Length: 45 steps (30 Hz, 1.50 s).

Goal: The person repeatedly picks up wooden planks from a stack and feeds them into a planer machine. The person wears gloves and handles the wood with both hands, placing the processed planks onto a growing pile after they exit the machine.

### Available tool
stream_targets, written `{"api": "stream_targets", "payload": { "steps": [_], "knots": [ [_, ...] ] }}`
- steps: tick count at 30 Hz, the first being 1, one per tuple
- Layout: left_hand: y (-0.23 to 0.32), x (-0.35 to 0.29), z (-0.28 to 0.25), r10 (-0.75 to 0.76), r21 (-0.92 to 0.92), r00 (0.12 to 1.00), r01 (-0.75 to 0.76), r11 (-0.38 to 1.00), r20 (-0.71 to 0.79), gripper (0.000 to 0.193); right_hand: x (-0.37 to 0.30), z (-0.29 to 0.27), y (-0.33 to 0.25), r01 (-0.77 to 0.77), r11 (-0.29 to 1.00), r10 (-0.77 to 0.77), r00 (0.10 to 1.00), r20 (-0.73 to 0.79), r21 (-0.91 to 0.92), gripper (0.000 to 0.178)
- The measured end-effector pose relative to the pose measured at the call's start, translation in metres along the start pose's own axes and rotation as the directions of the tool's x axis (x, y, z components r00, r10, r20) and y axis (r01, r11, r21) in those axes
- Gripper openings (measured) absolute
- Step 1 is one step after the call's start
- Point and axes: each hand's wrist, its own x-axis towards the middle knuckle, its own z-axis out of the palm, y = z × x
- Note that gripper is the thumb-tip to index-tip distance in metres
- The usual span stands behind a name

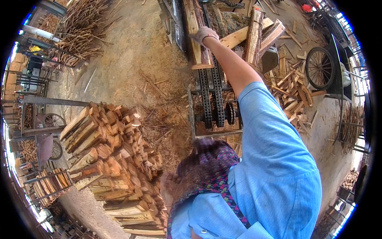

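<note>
My right arm, in a light blue sleeve, reaches far forward. The right hand [205,35], in a pale knit glove, lies across a long split log [195,22], fingers curled over its top. That log rests lengthwise on a machine with two dark drive chains [211,95] and a sprocket [230,113]. At my left side, beside the stack of split firewood [119,155], my left hand [168,186] shows as a blurred pale shape. Its fingers are smeared, and whether it touches the wood is unclear. A dark patterned apron [207,159] covers my front.
More slabs and a bark-covered log [254,38] lie right of the chains. Split pieces [292,91] are heaped on the floor farther right, near a wheeled cart [320,68]. Thin sticks [81,30] are piled far left. A metal bar [55,100] juts in beside the firewood stack.
</note>
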Motion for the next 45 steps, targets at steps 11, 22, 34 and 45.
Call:
{"api": "stream_targets", "payload": {
  "steps": [11,22,34,45],
  "knots": [
    [-0.004,0.003,-0.009,-0.017,-0.079,0.999,0.019,0.997,0.029,0.04,0.005,0.008,0.006,0.038,0.999,-0.037,0.998,-0.06,0.004,0.079],
    [-0.002,-0.012,-0.005,-0.003,-0.022,0.999,0.004,1.0,0.037,0.047,0.017,0.013,0.007,-0.019,0.999,0.017,0.999,0.042,0.048,0.093],
    [-0.022,0.017,-0.044,0.127,-0.042,0.988,-0.124,0.991,0.084,0.043,-0.006,0.007,0.002,0.001,1.0,-0.001,1.0,0.012,0.023,0.085],
    [-0.013,0.009,-0.063,0.335,-0.075,0.923,-0.326,0.942,0.187,0.038,0.063,0.046,0.067,0.439,0.893,-0.445,0.894,-0.048,-0.103,0.057]
  ]
}}
